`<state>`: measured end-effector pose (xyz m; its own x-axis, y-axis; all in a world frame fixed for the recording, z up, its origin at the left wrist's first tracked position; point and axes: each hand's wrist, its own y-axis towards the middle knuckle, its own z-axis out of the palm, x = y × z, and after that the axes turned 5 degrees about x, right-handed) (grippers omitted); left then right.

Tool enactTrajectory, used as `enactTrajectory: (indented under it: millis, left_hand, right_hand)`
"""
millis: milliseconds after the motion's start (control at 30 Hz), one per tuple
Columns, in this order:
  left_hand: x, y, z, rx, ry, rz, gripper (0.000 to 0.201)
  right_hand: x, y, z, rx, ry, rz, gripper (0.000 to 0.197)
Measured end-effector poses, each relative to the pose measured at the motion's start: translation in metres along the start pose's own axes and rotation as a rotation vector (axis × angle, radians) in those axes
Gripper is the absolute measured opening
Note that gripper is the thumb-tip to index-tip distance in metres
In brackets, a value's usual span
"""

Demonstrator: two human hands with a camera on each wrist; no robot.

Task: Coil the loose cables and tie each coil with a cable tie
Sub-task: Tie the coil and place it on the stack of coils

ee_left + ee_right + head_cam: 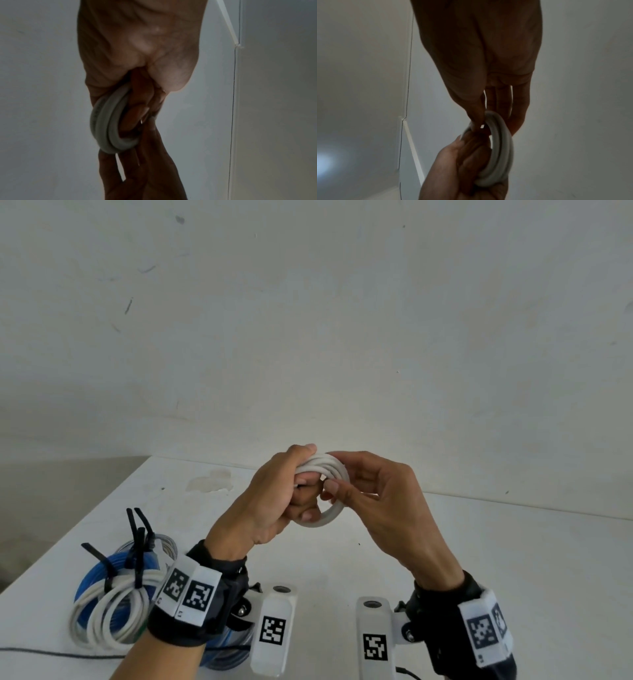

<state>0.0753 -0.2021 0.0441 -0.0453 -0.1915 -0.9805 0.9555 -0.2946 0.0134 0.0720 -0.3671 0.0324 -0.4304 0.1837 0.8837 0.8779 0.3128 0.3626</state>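
Observation:
A small coil of white cable (323, 487) is held up above the white table (479, 549), between both hands. My left hand (291, 494) grips the coil's left side, fingers curled through its middle and thumb over the top. My right hand (346, 481) pinches the right side, thumb in front and fingers behind. The left wrist view shows the white coil (109, 125) edge-on in my left hand (137, 111). The right wrist view shows the coil (500, 147) between thumb and fingers of my right hand (488, 121). No cable tie shows on this coil.
At the table's near left lies a pile of coiled cables: a blue coil (102, 570) and white coils (113, 611), bound with black cable ties (137, 546). A thin black wire (51, 654) runs along the front edge. A white wall stands behind the table.

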Motion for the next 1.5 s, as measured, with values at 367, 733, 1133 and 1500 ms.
enactTrajectory:
  millis: [367,733,1133,1500]
  left_hand:
    - [0.013,0.006,0.012,-0.313,0.197,0.406,0.037]
    - [0.016,0.011,-0.004,-0.328,0.129,0.386,0.041]
    - [0.014,0.008,0.002,-0.249,0.207,0.234,0.052]
    - [0.017,0.008,-0.002,-0.193,0.397,0.296,0.044]
  right_hand:
    - [0.005,-0.002,0.007,-0.197,0.110,-0.066,0.036]
    - [0.000,-0.004,0.011,-0.141,-0.327,-0.197,0.051]
    - [-0.009,-0.002,0.023,-0.336,-0.681,-0.466,0.022]
    - [-0.019,0.000,0.030,-0.465,-0.642,-0.414,0.002]
